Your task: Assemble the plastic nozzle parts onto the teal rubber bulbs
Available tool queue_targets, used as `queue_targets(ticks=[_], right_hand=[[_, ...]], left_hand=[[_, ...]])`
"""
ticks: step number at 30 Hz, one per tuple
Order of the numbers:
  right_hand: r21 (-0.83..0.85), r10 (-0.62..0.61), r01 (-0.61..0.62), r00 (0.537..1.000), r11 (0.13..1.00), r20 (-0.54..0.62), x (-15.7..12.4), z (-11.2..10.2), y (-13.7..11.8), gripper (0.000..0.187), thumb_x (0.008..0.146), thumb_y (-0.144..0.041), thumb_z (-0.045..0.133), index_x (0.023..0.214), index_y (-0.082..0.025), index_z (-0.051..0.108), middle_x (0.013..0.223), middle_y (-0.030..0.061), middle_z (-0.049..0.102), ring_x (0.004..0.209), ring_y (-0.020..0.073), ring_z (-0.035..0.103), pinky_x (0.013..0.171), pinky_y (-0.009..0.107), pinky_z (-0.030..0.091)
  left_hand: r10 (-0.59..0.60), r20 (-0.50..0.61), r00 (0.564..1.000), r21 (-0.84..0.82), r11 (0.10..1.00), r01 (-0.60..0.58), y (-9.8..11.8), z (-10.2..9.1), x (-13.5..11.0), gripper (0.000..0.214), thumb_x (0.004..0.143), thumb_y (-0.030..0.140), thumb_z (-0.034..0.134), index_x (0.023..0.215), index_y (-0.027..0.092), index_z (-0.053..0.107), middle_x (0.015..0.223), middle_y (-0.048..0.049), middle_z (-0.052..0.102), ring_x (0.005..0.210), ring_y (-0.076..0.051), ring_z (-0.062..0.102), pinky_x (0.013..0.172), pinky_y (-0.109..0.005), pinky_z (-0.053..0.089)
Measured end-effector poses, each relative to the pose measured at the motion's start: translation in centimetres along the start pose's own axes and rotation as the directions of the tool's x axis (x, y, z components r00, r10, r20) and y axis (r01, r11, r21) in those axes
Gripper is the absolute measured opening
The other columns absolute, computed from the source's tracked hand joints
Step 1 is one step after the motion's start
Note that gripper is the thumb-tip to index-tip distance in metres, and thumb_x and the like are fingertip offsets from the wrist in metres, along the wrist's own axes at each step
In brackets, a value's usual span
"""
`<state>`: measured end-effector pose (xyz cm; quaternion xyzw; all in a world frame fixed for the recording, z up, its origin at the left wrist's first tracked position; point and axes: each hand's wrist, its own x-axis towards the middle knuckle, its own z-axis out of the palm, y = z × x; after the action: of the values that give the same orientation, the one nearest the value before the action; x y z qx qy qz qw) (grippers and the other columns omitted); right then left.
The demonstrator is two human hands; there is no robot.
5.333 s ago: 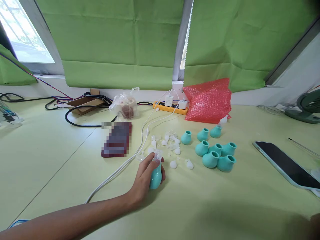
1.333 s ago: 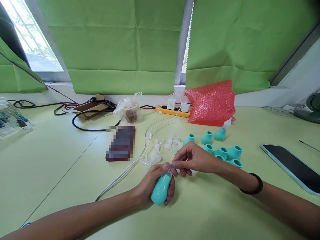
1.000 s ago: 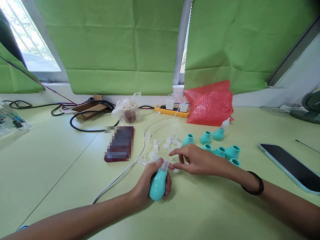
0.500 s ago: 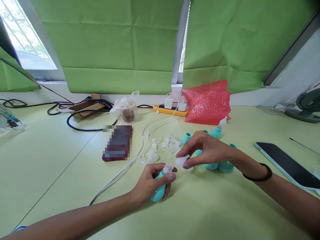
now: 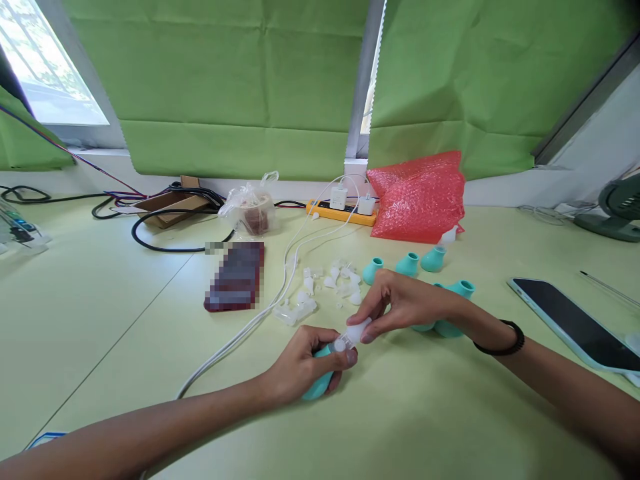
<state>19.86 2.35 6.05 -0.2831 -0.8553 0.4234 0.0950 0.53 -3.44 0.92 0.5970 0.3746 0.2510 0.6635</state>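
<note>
My left hand [image 5: 305, 360] is wrapped round a teal rubber bulb [image 5: 320, 383] that rests on the pale green table [image 5: 150, 333], its clear neck [image 5: 340, 345] sticking out between thumb and finger. My right hand [image 5: 400, 305] pinches a small white translucent tip [image 5: 359, 331] and holds it against that neck. Several loose white tips [image 5: 335, 283] lie just beyond both hands. More teal bulbs [image 5: 407, 265] stand behind my right hand, some hidden by it.
A white cable [image 5: 240, 333] runs from a yellow power strip [image 5: 340, 213] past my left hand. A dark blurred item [image 5: 234, 277], a red bubble-wrap bag [image 5: 417, 197], a clear bag [image 5: 250, 213], a phone [image 5: 575, 323] at right and black cables [image 5: 160, 237] lie around.
My right hand came in, took a white tip from the loose pile, and has now brought it down onto the neck of the bulb in my left hand.
</note>
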Motion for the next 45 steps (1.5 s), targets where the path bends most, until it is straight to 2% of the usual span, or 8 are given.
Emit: queue_targets(ticks=[11,21,26,29,33,36,40,45], right_hand=[[0.317,0.146,-0.163,0.986,0.935,0.075,0.8,0.7,0.7,0.029,0.054,-0.025,0.073,0.081,-0.013,0.070,0.049,-0.0006,0.059,0.045,0.0063,0.051,0.045,0.016,0.042],[0.122,0.063,-0.069,0.997,0.990,0.053,0.0,0.4,-1.1,0.033,0.060,-0.031,0.069,0.086,-0.012,0.069,0.051,0.0003,0.059,0.043,0.0037,0.041,0.038,0.015,0.030],[-0.015,-0.004,0.001,0.985,1.000,-0.173,-2.0,-2.8,-2.6,0.021,0.063,-0.029,0.067,0.079,-0.015,0.070,0.061,0.0030,0.066,0.050,0.0086,0.056,0.042,0.016,0.041],[0.013,-0.003,0.011,0.869,1.000,-0.494,-3.7,-5.8,-2.5,0.014,0.063,-0.026,0.068,0.072,-0.016,0.069,0.059,0.0025,0.066,0.050,0.0113,0.060,0.045,0.020,0.048],[-0.004,-0.001,-0.006,0.514,1.000,-0.858,-4.6,-8.6,-0.1,0.014,0.064,-0.030,0.066,0.065,-0.016,0.067,0.055,0.0023,0.064,0.046,0.0114,0.058,0.047,0.024,0.050],[-0.009,0.028,-0.100,0.360,0.995,-0.932,-3.7,-9.3,2.6,0.019,0.063,-0.035,0.065,0.059,-0.016,0.065,0.049,0.0018,0.060,0.041,0.0107,0.053,0.043,0.024,0.047],[-0.084,0.021,-0.285,0.346,0.955,-0.938,-2.1,-9.1,5.6,0.024,0.065,-0.037,0.061,0.057,-0.014,0.064,0.048,0.0025,0.058,0.042,0.0108,0.050,0.041,0.023,0.039],[-0.204,0.021,-0.426,0.468,0.882,-0.883,-1.1,-8.5,7.4,0.028,0.068,-0.039,0.056,0.064,-0.014,0.067,0.050,0.0019,0.059,0.047,0.0121,0.051,0.043,0.022,0.035]], left_hand=[[-0.009,0.025,1.000,-0.029,1.000,0.010,-0.4,0.0,0.5,0.022,0.075,0.031,0.055,0.075,0.009,0.057,0.047,0.0024,0.048,0.041,-0.006,0.038,0.042,-0.018,0.029],[0.018,0.036,0.999,0.035,0.999,-0.019,0.1,0.1,0.1,0.025,0.071,0.035,0.059,0.067,0.010,0.058,0.049,0.0007,0.052,0.044,-0.007,0.042,0.044,-0.018,0.032],[0.197,0.031,0.980,-0.083,0.977,-0.194,-0.3,-0.2,0.3,0.040,0.065,0.036,0.064,0.096,0.011,0.059,0.089,-0.0113,0.063,0.073,-0.018,0.055,0.062,-0.027,0.043],[0.230,-0.027,0.973,-0.243,0.943,-0.229,-0.9,-0.3,0.6,0.044,0.073,0.035,0.055,0.111,0.012,0.051,0.093,-0.0140,0.063,0.075,-0.020,0.056,0.064,-0.032,0.044],[0.172,-0.065,0.983,-0.220,0.958,-0.182,-1.1,-0.1,0.8,0.038,0.076,0.025,0.052,0.112,0.012,0.050,0.083,-0.0107,0.064,0.070,-0.016,0.055,0.064,-0.030,0.043],[0.149,-0.075,0.986,-0.165,0.973,-0.159,-0.9,0.1,0.8,0.031,0.073,0.021,0.054,0.102,0.012,0.056,0.078,-0.0075,0.064,0.065,-0.014,0.052,0.062,-0.028,0.042],[0.128,-0.094,0.987,-0.129,0.982,-0.140,-0.8,0.1,0.9,0.022,0.072,0.019,0.053,0.093,0.012,0.058,0.073,-0.0053,0.062,0.062,-0.013,0.051,0.060,-0.026,0.041],[0.119,-0.092,0.989,-0.116,0.985,-0.129,-0.9,0.1,0.9,0.018,0.072,0.017,0.052,0.088,0.011,0.058,0.072,-0.0049,0.062,0.061,-0.012,0.050,0.060,-0.026,0.040]])
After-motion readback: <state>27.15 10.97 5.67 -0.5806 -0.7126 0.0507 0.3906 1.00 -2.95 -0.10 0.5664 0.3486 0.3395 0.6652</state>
